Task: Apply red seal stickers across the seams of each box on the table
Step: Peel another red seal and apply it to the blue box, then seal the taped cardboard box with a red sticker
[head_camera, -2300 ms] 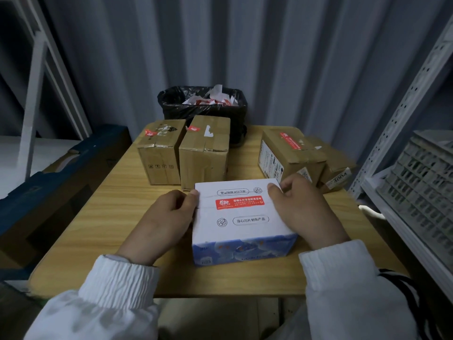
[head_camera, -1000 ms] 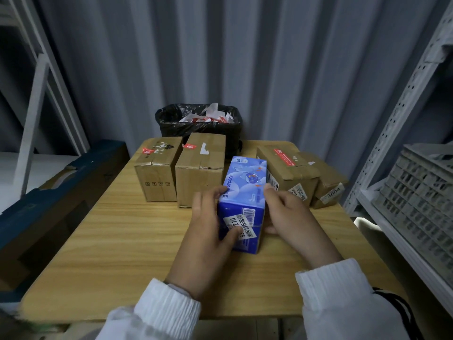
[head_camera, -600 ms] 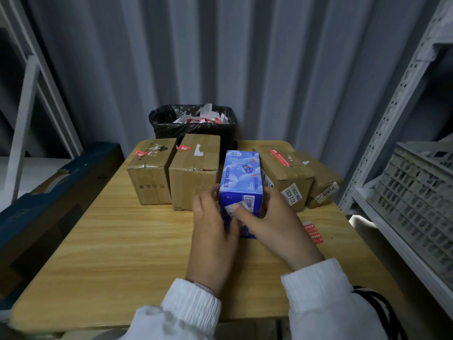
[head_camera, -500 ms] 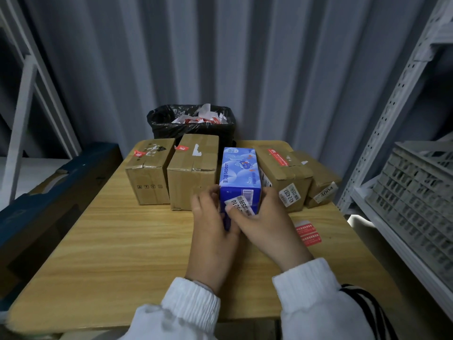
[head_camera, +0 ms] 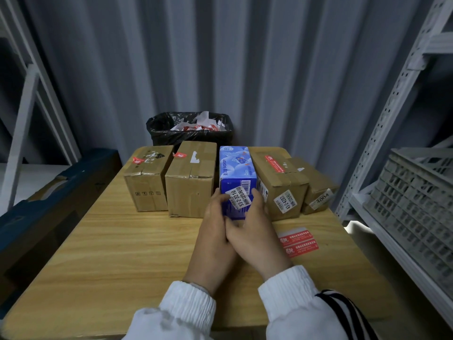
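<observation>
A blue box (head_camera: 236, 168) is shown standing in a row of brown cardboard boxes (head_camera: 191, 179) along the far side of a wooden table (head_camera: 122, 241), with a brown box close on each side. Its near end, covered by white barcode labels, is held from both sides. The left hand (head_camera: 215, 229) is curled round the left edge with the thumb laid on a label, and the right hand (head_camera: 255, 231) is wrapped round the right edge. No red seal can be seen on the faces shown. A sheet of red seal stickers (head_camera: 297, 242) lies flat on the table just right of the hands, untouched. A black-lined bin (head_camera: 190, 130) of paper scraps is placed behind the row.

The box is judged light, made of thin glossy card, so it may be dented by a hard squeeze and may slide easily. It is best gripped low on its two side walls, near the stiffer corners. The stickers are judged flimsy and best lifted by one corner.
</observation>
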